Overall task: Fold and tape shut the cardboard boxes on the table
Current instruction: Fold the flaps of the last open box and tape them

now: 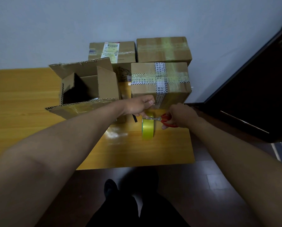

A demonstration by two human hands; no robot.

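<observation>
A closed cardboard box [160,82] crossed with printed and clear tape stands at the table's right. My left hand [139,106] pinches the tape strip against the box's near face. Below it hangs a yellow tape roll [148,128]. My right hand [180,114] grips red-handled scissors [160,119], whose blades lie across the strip just above the roll. An open box [87,89] with its flaps spread stands to the left.
Two more taped boxes, one with labels [112,51] and one plain [163,49], stand against the wall behind. The wooden table [22,104] reaches left and toward me. A dark door [251,95] stands at the right. My legs show below the table edge.
</observation>
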